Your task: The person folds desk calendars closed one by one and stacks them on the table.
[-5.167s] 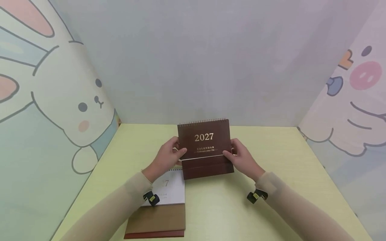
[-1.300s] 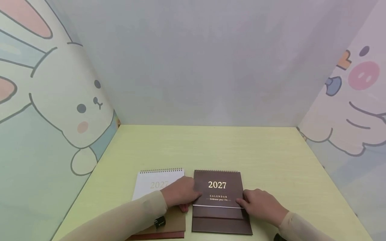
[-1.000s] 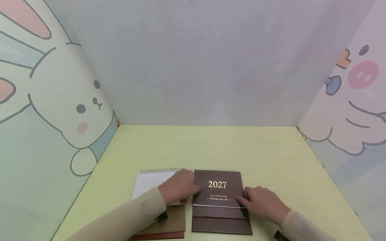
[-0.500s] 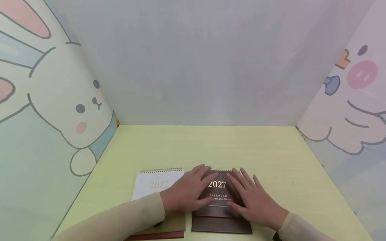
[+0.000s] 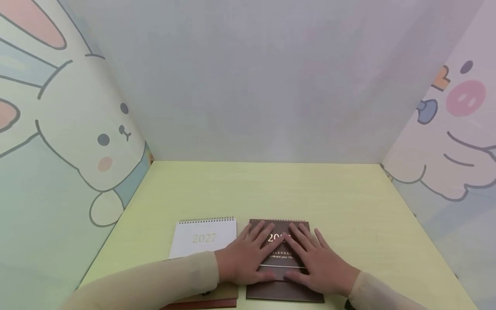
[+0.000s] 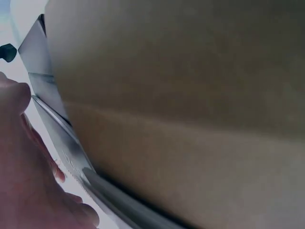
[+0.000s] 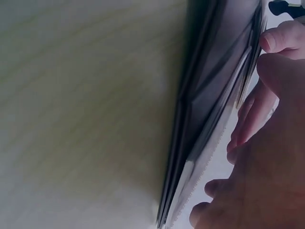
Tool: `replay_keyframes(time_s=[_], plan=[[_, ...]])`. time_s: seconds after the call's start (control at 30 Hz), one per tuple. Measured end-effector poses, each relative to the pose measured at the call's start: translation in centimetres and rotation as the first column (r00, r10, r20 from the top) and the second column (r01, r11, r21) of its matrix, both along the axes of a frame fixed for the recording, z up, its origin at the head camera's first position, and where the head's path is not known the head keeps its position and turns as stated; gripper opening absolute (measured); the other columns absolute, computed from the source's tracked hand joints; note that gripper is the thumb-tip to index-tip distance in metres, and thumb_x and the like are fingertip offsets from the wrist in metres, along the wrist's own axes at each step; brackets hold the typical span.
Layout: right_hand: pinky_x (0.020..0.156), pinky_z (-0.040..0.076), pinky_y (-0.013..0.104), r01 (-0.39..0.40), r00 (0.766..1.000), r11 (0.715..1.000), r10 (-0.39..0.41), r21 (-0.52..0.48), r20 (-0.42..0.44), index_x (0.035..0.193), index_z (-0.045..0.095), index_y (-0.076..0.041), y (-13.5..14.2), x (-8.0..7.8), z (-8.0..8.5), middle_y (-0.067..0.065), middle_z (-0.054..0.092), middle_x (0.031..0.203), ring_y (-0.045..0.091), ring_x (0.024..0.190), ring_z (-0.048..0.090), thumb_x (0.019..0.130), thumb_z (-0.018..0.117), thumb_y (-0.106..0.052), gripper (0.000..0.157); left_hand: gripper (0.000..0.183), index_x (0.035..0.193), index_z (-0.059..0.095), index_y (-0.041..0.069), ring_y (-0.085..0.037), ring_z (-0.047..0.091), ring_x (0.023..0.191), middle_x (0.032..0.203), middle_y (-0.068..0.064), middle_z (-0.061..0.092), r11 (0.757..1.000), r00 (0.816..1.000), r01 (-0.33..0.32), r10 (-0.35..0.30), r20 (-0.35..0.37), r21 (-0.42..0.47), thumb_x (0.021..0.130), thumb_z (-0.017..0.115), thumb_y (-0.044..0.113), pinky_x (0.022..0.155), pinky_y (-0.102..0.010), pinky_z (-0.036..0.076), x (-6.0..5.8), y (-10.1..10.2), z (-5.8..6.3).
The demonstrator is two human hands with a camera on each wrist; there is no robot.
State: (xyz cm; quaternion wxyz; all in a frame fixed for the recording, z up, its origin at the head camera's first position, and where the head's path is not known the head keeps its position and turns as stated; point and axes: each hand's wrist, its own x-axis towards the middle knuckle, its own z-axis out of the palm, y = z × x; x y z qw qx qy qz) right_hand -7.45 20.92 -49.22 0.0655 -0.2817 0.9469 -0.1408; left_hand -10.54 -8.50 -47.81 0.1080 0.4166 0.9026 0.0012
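A dark brown 2027 desk calendar lies folded flat on the table, its spiral binding at the far edge. My left hand rests on its left part with fingers spread. On its right part lies my right hand, fingers also straight and spread, covering some of the gold print. In the right wrist view the layered side edge of the brown calendar runs beside the right hand. Left of it lies a white-covered 2027 calendar, partly hidden under my left forearm.
Brown and red base panels show below the white calendar, near the front of the pale yellow table. A plain back wall and cartoon-printed side walls enclose the table.
Over five seconds the brown calendar went from being held up in both hands to lying right of the white one. Lately both hands released its sides and spread flat over its cover.
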Motion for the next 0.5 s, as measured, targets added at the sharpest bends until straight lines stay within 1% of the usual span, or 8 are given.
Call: replay_keyframes(time_s=[0.07,0.17,0.3,0.4,0.5], plan=[[0.139,0.030,0.085,-0.005,1.000,1.000,0.005,0.002,0.028,0.183,0.045,-0.017,-0.13,-0.08,-0.11,0.018,0.033,0.196,0.052,0.181,0.032,0.110,0.063,-0.080,0.098,0.096,0.192,0.009,0.037,-0.039,0.020,0.188,0.201,-0.010,0.018,1.000,1.000,0.006,-0.006,-0.005,-0.008,0.115,0.038,0.086,0.147,-0.067,0.034,0.03,0.11,-0.09],[0.137,0.034,0.086,-0.025,0.999,1.000,0.025,0.011,0.035,0.183,0.045,-0.014,-0.32,-0.17,-0.12,0.020,0.033,0.195,0.054,0.180,0.035,0.110,0.063,-0.080,0.100,0.096,0.192,0.011,0.037,-0.039,0.021,0.187,0.201,-0.009,0.018,1.000,1.000,0.005,-0.005,-0.002,-0.031,0.115,0.038,0.087,0.147,-0.066,0.035,0.14,0.25,-0.15],[0.139,0.033,0.084,-0.033,0.997,0.999,0.031,0.022,0.066,0.185,0.042,-0.014,-0.37,-0.42,-0.47,0.019,0.030,0.196,0.052,0.181,0.032,0.110,0.061,-0.083,0.104,0.098,0.192,0.012,0.037,-0.036,0.020,0.188,0.202,-0.006,0.016,0.997,1.000,-0.004,0.004,0.003,-0.073,0.113,0.038,0.089,0.148,-0.064,0.034,0.33,0.37,-0.25],[0.141,0.034,0.081,-0.041,0.997,0.998,0.038,0.039,0.068,0.185,0.041,-0.014,-0.26,-0.70,-0.87,0.019,0.028,0.197,0.052,0.182,0.030,0.110,0.059,-0.085,0.105,0.098,0.192,0.013,0.038,-0.034,0.018,0.189,0.202,-0.005,0.014,0.996,1.000,-0.016,0.017,0.013,-0.087,0.113,0.037,0.090,0.149,-0.063,0.032,0.37,0.44,-0.30],[0.140,0.036,0.079,-0.056,0.997,0.997,0.053,0.056,0.052,0.185,0.041,-0.012,-0.22,-0.87,-1.01,0.021,0.029,0.197,0.053,0.182,0.030,0.110,0.059,-0.085,0.106,0.096,0.192,0.013,0.038,-0.034,0.017,0.189,0.202,-0.005,0.013,0.995,1.000,-0.020,0.022,0.009,-0.102,0.114,0.036,0.090,0.149,-0.062,0.032,0.44,0.53,-0.39]])
